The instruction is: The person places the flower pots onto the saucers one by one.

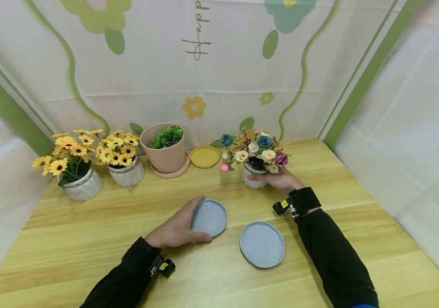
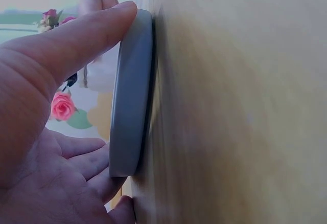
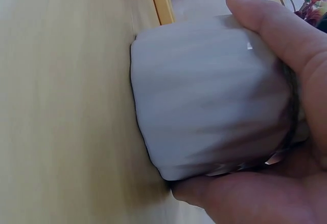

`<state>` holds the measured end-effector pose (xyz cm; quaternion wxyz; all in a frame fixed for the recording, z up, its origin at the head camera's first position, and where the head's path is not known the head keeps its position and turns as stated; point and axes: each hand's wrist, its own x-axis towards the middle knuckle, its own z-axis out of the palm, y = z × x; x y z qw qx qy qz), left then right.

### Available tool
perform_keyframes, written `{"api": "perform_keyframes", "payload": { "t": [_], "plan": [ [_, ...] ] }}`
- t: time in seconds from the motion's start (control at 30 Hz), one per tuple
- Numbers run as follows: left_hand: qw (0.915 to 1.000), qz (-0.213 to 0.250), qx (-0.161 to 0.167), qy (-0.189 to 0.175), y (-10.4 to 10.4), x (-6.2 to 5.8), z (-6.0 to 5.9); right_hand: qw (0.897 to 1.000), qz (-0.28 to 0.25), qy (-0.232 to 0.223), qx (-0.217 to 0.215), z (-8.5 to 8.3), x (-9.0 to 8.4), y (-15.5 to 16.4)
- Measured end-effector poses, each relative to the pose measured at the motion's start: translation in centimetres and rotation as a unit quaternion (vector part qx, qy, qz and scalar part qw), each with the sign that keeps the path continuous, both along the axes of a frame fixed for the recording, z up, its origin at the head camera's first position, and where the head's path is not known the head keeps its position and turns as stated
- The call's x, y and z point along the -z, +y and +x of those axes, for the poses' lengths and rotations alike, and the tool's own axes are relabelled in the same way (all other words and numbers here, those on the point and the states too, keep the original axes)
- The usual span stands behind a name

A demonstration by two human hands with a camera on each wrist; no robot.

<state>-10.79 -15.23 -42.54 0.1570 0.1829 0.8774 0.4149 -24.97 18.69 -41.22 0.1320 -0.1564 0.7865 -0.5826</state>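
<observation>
My left hand (image 1: 177, 224) grips a shallow blue-grey saucer (image 1: 209, 218) by its edge, thumb at the near side and fingers round the far side. In the left wrist view the saucer (image 2: 134, 96) stands very close to the wooden surface; whether it touches cannot be made out. With my right hand (image 1: 282, 180) I hold a white ceramic flowerpot (image 1: 253, 179) filled with mixed artificial roses (image 1: 257, 152). Thumb and fingers lie on either side of the pot (image 3: 214, 96) in the right wrist view. A second blue-grey saucer (image 1: 262, 244) lies between my forearms.
Along the back stand two white pots of yellow daisies (image 1: 82, 186) (image 1: 127, 172). Beside them is a pink pot (image 1: 165, 156) with a green plant on a pink saucer (image 1: 171, 172). A yellow saucer (image 1: 204, 156) lies right of it. A patterned cloth (image 1: 157, 77) hangs behind the wooden table (image 1: 100, 239).
</observation>
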Motion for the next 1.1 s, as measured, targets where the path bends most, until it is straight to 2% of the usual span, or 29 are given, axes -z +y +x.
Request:
{"api": "perform_keyframes", "payload": {
  "t": [0.23, 0.67, 1.1],
  "plan": [
    [1.0000, 0.001, 0.001, 0.000, 0.0, 0.2, -0.1, 0.999, 0.002, 0.015, -0.046, 0.1, 0.1, -1.1],
    [0.9998, 0.009, 0.009, 0.014, 0.0, 0.3, -0.1, 0.995, -0.014, 0.010, -0.097, 2.2, -1.7, -3.5],
    [0.9989, 0.035, 0.025, 0.021, -0.1, 0.2, -0.3, 0.992, 0.028, 0.017, -0.122, 2.1, -0.2, -4.5]
  ]
}}
